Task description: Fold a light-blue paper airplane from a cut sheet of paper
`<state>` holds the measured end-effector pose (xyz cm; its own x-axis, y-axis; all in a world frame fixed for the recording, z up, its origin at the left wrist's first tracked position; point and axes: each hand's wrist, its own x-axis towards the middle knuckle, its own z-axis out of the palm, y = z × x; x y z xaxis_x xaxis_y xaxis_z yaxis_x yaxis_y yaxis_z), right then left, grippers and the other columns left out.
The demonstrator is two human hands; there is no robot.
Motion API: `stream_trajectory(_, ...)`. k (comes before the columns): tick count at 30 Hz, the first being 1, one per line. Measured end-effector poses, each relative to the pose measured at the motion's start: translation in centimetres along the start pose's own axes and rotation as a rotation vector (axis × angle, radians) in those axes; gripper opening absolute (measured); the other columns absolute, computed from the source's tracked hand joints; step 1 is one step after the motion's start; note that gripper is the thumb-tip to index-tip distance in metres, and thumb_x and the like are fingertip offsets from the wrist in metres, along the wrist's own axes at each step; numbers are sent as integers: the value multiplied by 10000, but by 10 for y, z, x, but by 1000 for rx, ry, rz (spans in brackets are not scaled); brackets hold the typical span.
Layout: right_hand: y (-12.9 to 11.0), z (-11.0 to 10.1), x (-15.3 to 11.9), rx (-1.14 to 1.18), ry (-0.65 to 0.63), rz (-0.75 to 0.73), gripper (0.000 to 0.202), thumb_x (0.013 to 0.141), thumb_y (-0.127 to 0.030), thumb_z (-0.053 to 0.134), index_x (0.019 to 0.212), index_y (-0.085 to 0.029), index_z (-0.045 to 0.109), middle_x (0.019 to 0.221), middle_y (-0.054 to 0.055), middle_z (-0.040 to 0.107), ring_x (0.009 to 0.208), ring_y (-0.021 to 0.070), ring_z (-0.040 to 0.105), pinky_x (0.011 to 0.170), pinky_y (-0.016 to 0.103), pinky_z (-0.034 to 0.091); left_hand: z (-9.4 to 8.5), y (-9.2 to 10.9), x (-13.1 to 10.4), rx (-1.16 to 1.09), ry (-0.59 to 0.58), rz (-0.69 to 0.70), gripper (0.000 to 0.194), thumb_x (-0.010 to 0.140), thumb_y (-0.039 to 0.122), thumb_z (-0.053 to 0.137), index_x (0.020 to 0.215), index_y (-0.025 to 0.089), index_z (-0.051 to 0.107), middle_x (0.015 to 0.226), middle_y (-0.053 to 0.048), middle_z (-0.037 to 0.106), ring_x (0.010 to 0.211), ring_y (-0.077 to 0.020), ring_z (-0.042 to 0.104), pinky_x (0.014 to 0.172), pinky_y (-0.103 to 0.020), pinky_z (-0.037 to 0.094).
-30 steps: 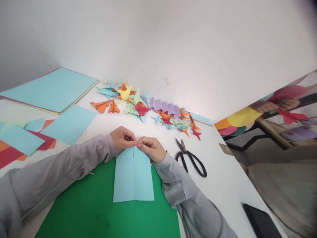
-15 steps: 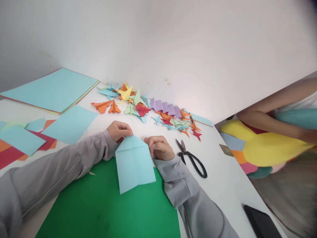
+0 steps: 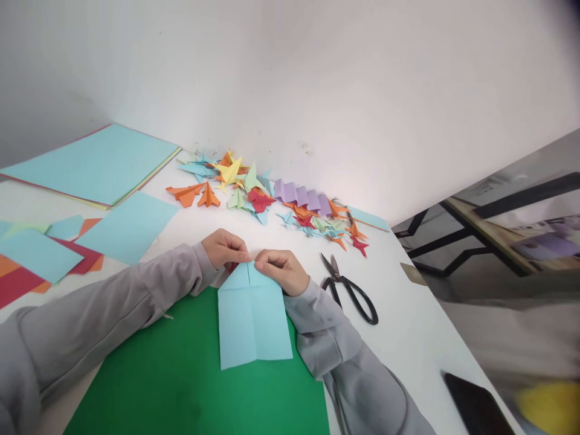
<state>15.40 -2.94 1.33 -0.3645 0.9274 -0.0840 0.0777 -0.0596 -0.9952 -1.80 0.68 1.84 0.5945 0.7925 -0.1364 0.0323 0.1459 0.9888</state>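
A light blue sheet of paper (image 3: 254,326), folded to a point at its far end and creased down the middle, hangs between my hands. My left hand (image 3: 226,249) pinches the folded tip from the left. From the right, my right hand (image 3: 284,270) grips the same tip, its thumb on top of the fold. Under the paper lies a large green sheet (image 3: 199,386). Black-handled scissors (image 3: 347,287), blades apart, rest just right of my right hand.
Small folded paper figures (image 3: 231,171) and a purple pleated strip (image 3: 302,196) line the wall. Blue sheets (image 3: 99,163) are stacked back left, with coloured paper pieces (image 3: 45,257) nearer. A dark flat device (image 3: 475,402) lies by the table's right edge.
My right hand has closed onto the paper's tip beside my left hand. The paper has shifted slightly right and nearer, facing me squarely. The person at the right has moved out of view.
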Motion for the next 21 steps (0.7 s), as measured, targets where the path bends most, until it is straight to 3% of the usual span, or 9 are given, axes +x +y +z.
stream_trajectory(4,1,0,0,16,18,-29,303,610,-415,661,536,-144,549,493,-32,474,453,72,379,434,220,287,0,4,2,-118,27,-101,334,620,429,631,616,96,628,449,-3,544,391,-86,489,368,-193,364)
stream_trajectory(7,1,-1,0,8,23,-34,295,612,-409,661,535,-144,556,486,-30,474,452,76,383,430,221,289,-1,7,2,-166,43,-137,307,609,396,639,593,91,619,454,-17,556,388,-89,496,365,-195,375)
stream_trajectory(13,2,-1,0,5,62,-39,289,604,-404,669,532,-144,563,471,-32,467,448,77,381,421,218,282,-2,4,0,-89,36,-85,127,551,215,650,556,99,597,423,16,538,385,-79,489,380,-185,386)
stream_trajectory(21,4,2,1,19,84,4,250,607,-382,674,611,-143,599,490,-34,511,427,63,394,411,202,290,-2,2,1,26,56,-12,118,539,205,642,548,100,591,390,36,506,359,-62,448,359,-172,353)
